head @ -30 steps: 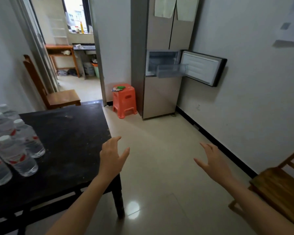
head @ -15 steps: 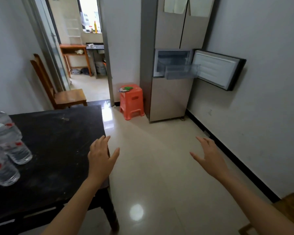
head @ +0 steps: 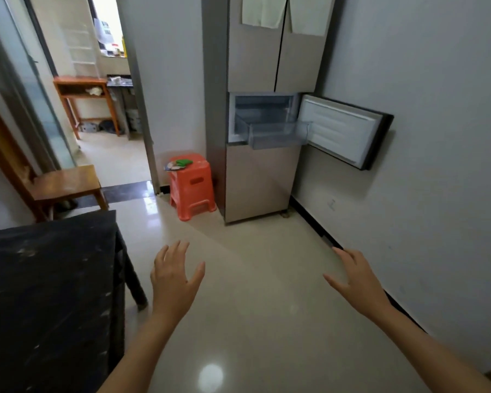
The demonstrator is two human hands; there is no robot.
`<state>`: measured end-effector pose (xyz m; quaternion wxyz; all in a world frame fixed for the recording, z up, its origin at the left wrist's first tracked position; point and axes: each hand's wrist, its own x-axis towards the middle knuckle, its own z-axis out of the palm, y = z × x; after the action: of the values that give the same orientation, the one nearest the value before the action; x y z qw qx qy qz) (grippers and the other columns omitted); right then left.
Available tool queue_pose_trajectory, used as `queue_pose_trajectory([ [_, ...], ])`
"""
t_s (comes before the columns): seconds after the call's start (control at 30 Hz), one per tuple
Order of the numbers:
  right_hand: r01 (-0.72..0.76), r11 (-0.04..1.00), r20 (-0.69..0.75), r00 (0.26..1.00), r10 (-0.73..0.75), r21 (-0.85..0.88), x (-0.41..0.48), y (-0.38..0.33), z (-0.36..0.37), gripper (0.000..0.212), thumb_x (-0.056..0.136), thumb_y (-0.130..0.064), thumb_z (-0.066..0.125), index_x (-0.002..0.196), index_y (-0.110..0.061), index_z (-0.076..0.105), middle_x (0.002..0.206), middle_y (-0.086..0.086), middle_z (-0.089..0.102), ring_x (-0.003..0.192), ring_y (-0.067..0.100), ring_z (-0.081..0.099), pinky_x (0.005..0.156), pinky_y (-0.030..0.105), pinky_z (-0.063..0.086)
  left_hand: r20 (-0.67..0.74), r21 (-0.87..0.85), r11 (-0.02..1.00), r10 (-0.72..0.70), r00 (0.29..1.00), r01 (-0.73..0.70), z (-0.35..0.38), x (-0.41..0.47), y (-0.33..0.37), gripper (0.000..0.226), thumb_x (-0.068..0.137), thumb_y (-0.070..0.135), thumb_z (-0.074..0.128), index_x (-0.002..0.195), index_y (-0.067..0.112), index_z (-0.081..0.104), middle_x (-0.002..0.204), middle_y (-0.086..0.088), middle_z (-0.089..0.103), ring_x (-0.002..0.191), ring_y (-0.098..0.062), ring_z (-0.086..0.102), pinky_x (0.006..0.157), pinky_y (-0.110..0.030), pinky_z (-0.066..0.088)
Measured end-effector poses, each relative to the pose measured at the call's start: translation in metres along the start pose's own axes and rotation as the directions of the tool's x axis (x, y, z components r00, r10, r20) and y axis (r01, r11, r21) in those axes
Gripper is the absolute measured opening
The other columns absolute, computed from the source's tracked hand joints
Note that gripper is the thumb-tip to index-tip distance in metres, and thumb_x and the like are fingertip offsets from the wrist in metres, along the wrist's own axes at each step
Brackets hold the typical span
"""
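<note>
**A:** Start at the left. What's close?

**B:** The black table (head: 48, 293). Its near right corner is just beside the left hand (head: 172, 282), which hangs over the floor with fingers spread and relaxed, holding nothing.

**A:** And ahead?

**B:** An orange stool (head: 192, 188) stands by the left front corner of the fridge (head: 255, 180). A compartment in the fridge's middle band is open. The clear drawer (head: 278, 136) is pulled out past the front edge and looks empty. The door (head: 343, 131) is swung out to the right, close to the wall.

**A:** The other hand?

**B:** The right hand (head: 355, 279) is held out over the floor near the foot of the right wall. Its fingers are apart and it's empty too.

**A:** So how should this go?

**B:** I'd judge this is the approach to that drawer, though I can't tell whether it's to be filled or pushed home. Steer clear of the table corner, pass right of the stool, and stop square to the drawer rather than the door. If it goes in, set one palm near each front corner and push evenly so it doesn't skew. Take the door by its outer edge only once the drawer is seated.
</note>
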<state>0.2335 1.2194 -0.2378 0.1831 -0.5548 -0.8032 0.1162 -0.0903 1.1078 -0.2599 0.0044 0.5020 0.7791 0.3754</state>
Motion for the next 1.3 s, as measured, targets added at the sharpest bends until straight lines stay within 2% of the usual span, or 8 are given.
queue_pose_trajectory([
  [0.2,-0.039,0.998,0.022,0.999,0.038,0.042,0.069,0.035,0.014,0.064,0.084,-0.035,0.064,0.137,-0.012,0.038,0.137,0.012,0.040,0.127,0.025,0.038,0.105,0.035,0.035,0.018,-0.003,1.000,-0.030,0.999,0.030,0.050,0.052,0.018,0.075,0.074,0.057,0.032,0.125,0.006,0.051,0.132,-0.018,0.050,0.127,-0.039,0.036,0.100,-0.052,0.032],
  [0.43,0.050,0.999,0.029,0.998,-0.050,0.003,0.182,0.087,0.011,0.060,0.083,-0.033,0.065,0.134,-0.010,0.043,0.131,0.014,0.043,0.122,0.026,0.041,0.102,0.033,0.034,-0.046,0.038,0.999,-0.035,0.998,0.037,0.112,0.139,0.052,0.076,0.073,0.057,0.032,0.124,0.005,0.052,0.132,-0.018,0.049,0.125,-0.039,0.038,0.099,-0.051,0.033],
  [0.6,0.095,0.995,0.025,0.995,-0.094,-0.027,0.276,0.127,-0.005,0.057,0.085,-0.034,0.062,0.133,-0.008,0.044,0.135,0.013,0.043,0.127,0.025,0.038,0.104,0.030,0.030,-0.085,0.063,0.995,-0.071,0.994,0.077,0.162,0.210,0.080,0.052,0.084,0.035,0.060,0.125,0.005,0.051,0.132,-0.019,0.049,0.126,-0.039,0.037,0.100,-0.051,0.032],
  [0.67,0.107,0.994,0.030,0.994,-0.107,-0.024,0.306,0.137,-0.007,0.057,0.087,-0.035,0.059,0.135,-0.010,0.042,0.137,0.011,0.040,0.128,0.023,0.036,0.105,0.028,0.029,-0.088,0.070,0.993,-0.091,0.992,0.097,0.180,0.229,0.087,0.050,0.083,0.029,0.064,0.125,0.005,0.051,0.133,-0.019,0.048,0.127,-0.038,0.037,0.100,-0.051,0.032],
  [0.93,0.127,0.991,0.128,0.984,-0.121,-0.035,0.395,0.167,0.019,0.059,0.088,-0.041,0.055,0.138,-0.017,0.037,0.142,0.008,0.036,0.132,0.021,0.031,0.108,0.031,0.028,-0.058,0.117,0.980,-0.154,0.986,0.160,0.249,0.280,0.091,0.076,0.072,0.058,0.031,0.123,0.006,0.053,0.131,-0.018,0.050,0.124,-0.040,0.039,0.097,-0.054,0.035],
  [1.1,0.147,0.987,0.146,0.980,-0.138,-0.058,0.460,0.172,0.038,0.059,0.088,-0.040,0.056,0.138,-0.016,0.037,0.142,0.010,0.037,0.133,0.023,0.031,0.107,0.033,0.028,-0.054,0.132,0.973,-0.184,0.981,0.190,0.288,0.331,0.077,0.078,0.071,0.058,0.030,0.122,0.005,0.054,0.130,-0.019,0.051,0.124,-0.040,0.039,0.097,-0.054,0.035],
  [1.23,0.151,0.986,0.143,0.980,-0.140,-0.070,0.525,0.179,0.049,0.058,0.088,-0.042,0.054,0.138,-0.019,0.038,0.143,0.008,0.035,0.134,0.021,0.030,0.109,0.033,0.026,-0.037,0.104,0.967,-0.232,0.972,0.235,0.331,0.390,0.065,0.066,0.073,0.046,0.045,0.120,0.001,0.056,0.128,-0.022,0.052,0.120,-0.043,0.042,0.097,-0.054,0.035],
  [1.3,0.149,0.984,0.171,0.976,-0.131,-0.093,0.558,0.182,0.051,0.058,0.090,-0.045,0.050,0.140,-0.020,0.034,0.145,0.006,0.031,0.135,0.019,0.028,0.110,0.032,0.025,-0.023,0.086,0.968,-0.234,0.972,0.235,0.353,0.422,0.061,0.068,0.073,0.050,0.042,0.117,0.000,0.057,0.126,-0.023,0.053,0.116,-0.044,0.045,0.095,-0.055,0.036],
])
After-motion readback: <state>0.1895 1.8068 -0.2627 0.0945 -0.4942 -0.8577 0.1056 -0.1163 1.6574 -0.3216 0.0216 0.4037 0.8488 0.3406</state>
